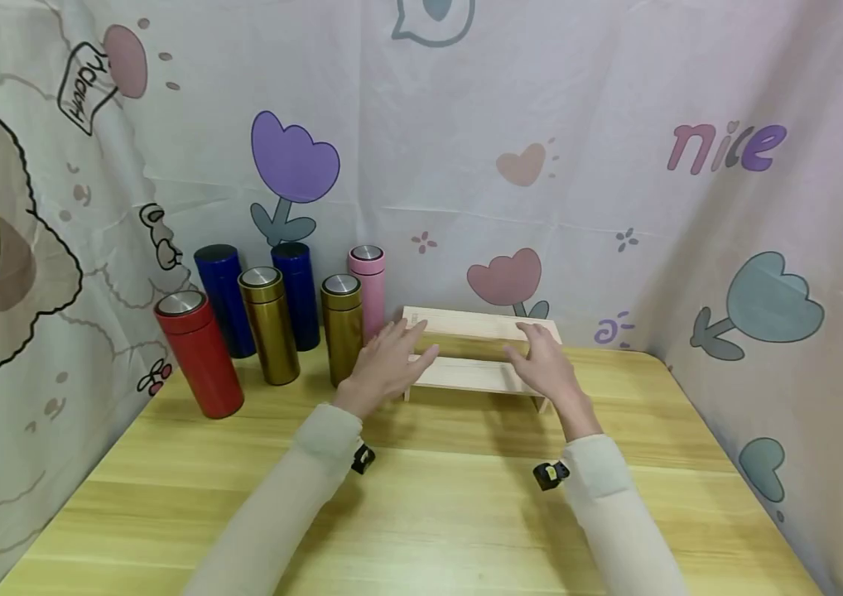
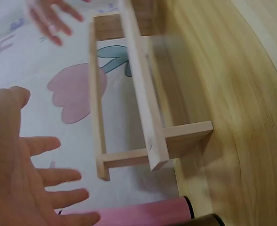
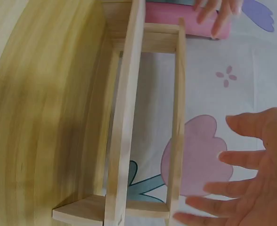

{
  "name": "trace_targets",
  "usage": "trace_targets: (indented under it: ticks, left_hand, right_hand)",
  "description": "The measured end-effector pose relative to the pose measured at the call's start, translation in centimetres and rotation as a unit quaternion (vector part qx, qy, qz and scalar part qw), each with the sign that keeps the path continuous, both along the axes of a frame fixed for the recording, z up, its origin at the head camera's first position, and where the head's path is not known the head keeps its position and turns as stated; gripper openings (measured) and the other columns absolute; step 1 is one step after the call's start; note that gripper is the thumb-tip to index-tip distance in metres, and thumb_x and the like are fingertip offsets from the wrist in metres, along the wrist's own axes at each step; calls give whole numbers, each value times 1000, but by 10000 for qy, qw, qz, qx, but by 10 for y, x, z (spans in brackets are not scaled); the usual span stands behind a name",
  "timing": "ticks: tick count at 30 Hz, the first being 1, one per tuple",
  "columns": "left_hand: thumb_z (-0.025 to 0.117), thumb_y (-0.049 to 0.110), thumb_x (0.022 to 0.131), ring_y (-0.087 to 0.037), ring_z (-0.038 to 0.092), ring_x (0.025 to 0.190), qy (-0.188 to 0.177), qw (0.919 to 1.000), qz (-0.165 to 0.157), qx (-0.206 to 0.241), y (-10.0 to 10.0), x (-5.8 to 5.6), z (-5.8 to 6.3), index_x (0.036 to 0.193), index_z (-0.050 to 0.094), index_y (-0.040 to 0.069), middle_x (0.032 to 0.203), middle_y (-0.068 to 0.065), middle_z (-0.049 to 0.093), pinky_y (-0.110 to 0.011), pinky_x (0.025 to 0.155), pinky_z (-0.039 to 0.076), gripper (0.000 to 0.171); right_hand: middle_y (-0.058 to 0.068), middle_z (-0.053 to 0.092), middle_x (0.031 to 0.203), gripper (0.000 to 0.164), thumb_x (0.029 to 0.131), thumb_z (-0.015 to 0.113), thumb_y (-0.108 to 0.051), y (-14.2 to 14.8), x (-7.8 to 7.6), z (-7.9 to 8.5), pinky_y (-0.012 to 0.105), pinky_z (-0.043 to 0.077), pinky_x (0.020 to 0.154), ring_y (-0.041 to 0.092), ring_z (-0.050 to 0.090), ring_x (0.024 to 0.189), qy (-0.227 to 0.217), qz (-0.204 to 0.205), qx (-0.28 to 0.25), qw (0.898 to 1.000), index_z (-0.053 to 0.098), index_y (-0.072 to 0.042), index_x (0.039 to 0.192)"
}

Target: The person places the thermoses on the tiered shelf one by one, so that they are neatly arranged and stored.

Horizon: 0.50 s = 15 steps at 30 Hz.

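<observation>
Two open hands flank the small pale wooden two-tier rack (image 1: 477,356) at the back of the yellow wooden worktop (image 1: 421,497): your left hand (image 1: 384,364) and right hand (image 1: 548,364) have fingers spread, holding nothing. The rack looks light, so an uneven push could skew it. Your left hand sits near the gold metal flask (image 1: 342,327) and pink metal flask (image 1: 368,285); a sideways sweep may topple them.
</observation>
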State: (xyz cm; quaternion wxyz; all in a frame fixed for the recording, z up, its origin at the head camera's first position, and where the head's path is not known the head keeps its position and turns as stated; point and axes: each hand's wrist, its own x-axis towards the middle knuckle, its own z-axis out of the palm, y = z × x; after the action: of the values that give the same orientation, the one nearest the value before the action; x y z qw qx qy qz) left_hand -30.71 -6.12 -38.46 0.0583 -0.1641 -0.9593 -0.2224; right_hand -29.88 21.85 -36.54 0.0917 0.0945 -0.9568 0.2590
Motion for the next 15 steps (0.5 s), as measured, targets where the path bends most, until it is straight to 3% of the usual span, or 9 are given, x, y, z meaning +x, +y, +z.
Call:
trace_targets:
  ticks: [2, 5, 8, 11, 15]
  left_hand:
    - [35, 68, 103, -36, 32, 156, -206, 9992, -101, 326, -7, 4, 3, 162, 35, 28, 168, -9, 36, -73, 119, 30, 71]
    - [41, 63, 104, -32, 43, 150, -316, 9972, -217, 640, -16, 8, 3, 157, 43, 27, 162, -4, 46, -70, 115, 37, 65]
    - [50, 52, 104, -30, 57, 137, -143, 9961, -259, 835, -25, 9, 3, 146, 58, 22, 149, -4, 60, -61, 108, 49, 52]
    - [59, 37, 101, -27, 67, 117, 114, 9936, -315, 1080, -33, 9, 1, 127, 70, 17, 129, -5, 70, -50, 95, 57, 35]
    - [66, 25, 98, -22, 68, 96, 435, 9885, -378, 1398, -48, 9, -2, 109, 76, 11, 107, -4, 75, -39, 83, 57, 21]
  right_hand:
    - [37, 62, 127, 56, 104, 58, -26, 5, -1, 2, 61, 51, 102, 51, 64, 113, -11, 36, -413, 9991, 46, 1, 151]
    - [35, 67, 121, 50, 103, 60, -23, 13, 0, 3, 58, 52, 101, 48, 68, 109, -217, -8, -791, 9966, 52, 0, 147]
    - [32, 57, 143, 49, 103, 60, -24, 21, 0, 2, 60, 49, 108, 49, 59, 129, -419, -28, -880, 9952, 53, -1, 145]
    - [31, 58, 143, 49, 103, 61, -25, 29, 0, 1, 59, 52, 105, 50, 60, 127, -547, -3, -834, 9950, 53, 1, 144]
    - [32, 57, 143, 49, 103, 61, -23, 38, 1, 0, 58, 54, 102, 51, 61, 124, -626, -11, -851, 9944, 53, 4, 143]
